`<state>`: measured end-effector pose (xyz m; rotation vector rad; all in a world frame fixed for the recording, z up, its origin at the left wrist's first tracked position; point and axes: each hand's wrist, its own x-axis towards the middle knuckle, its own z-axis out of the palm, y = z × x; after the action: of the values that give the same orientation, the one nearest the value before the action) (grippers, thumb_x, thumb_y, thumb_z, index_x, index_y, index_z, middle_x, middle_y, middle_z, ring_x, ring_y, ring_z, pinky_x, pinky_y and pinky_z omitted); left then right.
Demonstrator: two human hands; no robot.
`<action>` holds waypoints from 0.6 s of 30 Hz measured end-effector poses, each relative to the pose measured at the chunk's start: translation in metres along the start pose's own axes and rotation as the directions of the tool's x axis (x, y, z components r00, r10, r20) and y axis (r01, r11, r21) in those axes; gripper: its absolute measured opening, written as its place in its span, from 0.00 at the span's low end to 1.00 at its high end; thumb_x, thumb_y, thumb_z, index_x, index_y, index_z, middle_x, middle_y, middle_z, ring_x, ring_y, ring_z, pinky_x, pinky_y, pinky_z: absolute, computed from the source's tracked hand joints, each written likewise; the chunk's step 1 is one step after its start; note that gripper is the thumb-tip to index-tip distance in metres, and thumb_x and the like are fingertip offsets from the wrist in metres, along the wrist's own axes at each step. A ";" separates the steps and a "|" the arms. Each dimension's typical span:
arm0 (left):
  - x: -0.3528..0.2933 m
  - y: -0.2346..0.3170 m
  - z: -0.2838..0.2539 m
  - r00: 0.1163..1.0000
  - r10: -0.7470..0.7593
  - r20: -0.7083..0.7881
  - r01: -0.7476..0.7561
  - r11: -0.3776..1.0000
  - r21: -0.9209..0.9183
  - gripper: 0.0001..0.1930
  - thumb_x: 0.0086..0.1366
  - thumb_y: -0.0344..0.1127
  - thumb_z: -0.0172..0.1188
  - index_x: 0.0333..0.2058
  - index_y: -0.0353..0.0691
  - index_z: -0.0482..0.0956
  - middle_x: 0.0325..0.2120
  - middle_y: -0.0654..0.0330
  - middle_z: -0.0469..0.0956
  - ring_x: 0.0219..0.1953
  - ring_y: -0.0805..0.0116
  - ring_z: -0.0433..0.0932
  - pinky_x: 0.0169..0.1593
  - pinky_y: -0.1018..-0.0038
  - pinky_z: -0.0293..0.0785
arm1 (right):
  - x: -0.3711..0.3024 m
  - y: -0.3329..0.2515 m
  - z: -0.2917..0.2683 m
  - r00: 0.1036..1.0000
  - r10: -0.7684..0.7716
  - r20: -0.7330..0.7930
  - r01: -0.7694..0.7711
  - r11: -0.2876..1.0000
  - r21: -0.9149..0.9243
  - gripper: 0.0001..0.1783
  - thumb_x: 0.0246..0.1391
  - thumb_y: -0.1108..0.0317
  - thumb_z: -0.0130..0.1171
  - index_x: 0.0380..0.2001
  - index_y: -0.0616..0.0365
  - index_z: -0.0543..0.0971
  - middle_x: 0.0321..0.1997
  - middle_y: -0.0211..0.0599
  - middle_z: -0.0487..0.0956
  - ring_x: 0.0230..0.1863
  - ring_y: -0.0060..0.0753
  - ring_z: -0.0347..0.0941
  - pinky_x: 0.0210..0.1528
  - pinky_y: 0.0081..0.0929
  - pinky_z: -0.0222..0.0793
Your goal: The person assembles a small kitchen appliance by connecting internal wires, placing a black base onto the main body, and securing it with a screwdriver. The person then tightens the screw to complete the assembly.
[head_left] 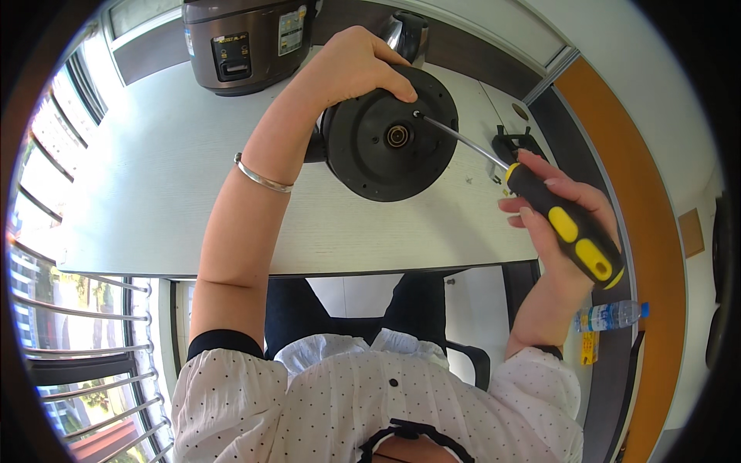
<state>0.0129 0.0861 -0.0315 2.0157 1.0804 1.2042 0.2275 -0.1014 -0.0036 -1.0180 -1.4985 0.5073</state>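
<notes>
A round black appliance underside [359,154], like the bottom of an electric kettle, faces up at me over the table. A brass-ringed socket sits at its middle. My left hand [359,65] grips its far edge, the thumb pressed on the black face and the other fingers partly hidden behind the rim. In my right hand [567,204] is a screwdriver [567,220] with a black and yellow handle. Its metal shaft slants up to the left, and the tip meets the black face at a small screw spot near my left thumb. Some fingers of the right hand stand off the handle.
On the white table [154,193], a brown rice cooker [251,50] stands at the back left. A shiny metal vessel [407,37] is behind the black disc. Small black parts [519,143] lie at the right. Lower right are a water bottle [606,316] and a yellow packet [590,347].
</notes>
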 end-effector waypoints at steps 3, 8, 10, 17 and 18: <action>0.001 0.001 0.000 1.000 0.022 -0.010 -0.022 1.000 0.011 0.24 0.32 0.39 0.71 0.33 0.35 0.86 0.25 0.51 0.81 0.28 0.62 0.79 0.37 0.75 0.73 | 0.007 0.016 -0.009 0.979 -0.189 0.077 0.191 0.981 -0.018 0.22 0.36 0.83 0.70 0.37 0.59 0.74 0.49 0.52 0.78 0.43 0.38 0.79 0.45 0.28 0.77; -0.001 0.006 0.000 1.000 -0.007 0.007 0.007 1.000 0.004 0.24 0.32 0.39 0.71 0.33 0.36 0.86 0.26 0.51 0.81 0.29 0.62 0.79 0.37 0.75 0.74 | 0.007 0.021 0.000 0.983 -0.183 0.020 0.178 0.974 0.140 0.23 0.38 0.84 0.69 0.37 0.59 0.71 0.47 0.53 0.78 0.40 0.37 0.79 0.43 0.28 0.79; 0.000 0.006 -0.001 1.000 -0.012 0.012 0.012 1.000 -0.002 0.24 0.32 0.39 0.71 0.33 0.35 0.86 0.26 0.51 0.82 0.29 0.62 0.79 0.38 0.75 0.74 | 0.006 0.018 0.000 0.990 -0.140 0.026 0.131 0.964 0.230 0.23 0.38 0.84 0.68 0.38 0.59 0.71 0.47 0.54 0.78 0.39 0.37 0.79 0.41 0.28 0.79; 0.001 0.000 -0.002 1.000 -0.018 0.014 0.019 1.000 -0.025 0.24 0.33 0.39 0.70 0.34 0.34 0.85 0.27 0.50 0.82 0.30 0.62 0.80 0.39 0.75 0.74 | 0.009 0.007 -0.008 0.995 -0.036 0.091 0.017 0.979 0.203 0.18 0.44 0.83 0.62 0.39 0.60 0.72 0.47 0.57 0.77 0.38 0.41 0.80 0.40 0.27 0.79; 0.001 0.000 -0.002 1.000 -0.016 0.014 0.017 1.000 -0.024 0.24 0.33 0.39 0.70 0.34 0.34 0.85 0.27 0.50 0.82 0.30 0.62 0.80 0.39 0.75 0.74 | 0.009 0.007 -0.010 0.994 -0.045 0.101 0.023 0.978 0.205 0.18 0.44 0.83 0.62 0.40 0.60 0.72 0.47 0.56 0.77 0.38 0.41 0.81 0.41 0.27 0.79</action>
<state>0.0115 0.0867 -0.0302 1.9899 1.0687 1.1884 0.2398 -0.0928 -0.0022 -0.8147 -1.5191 0.6841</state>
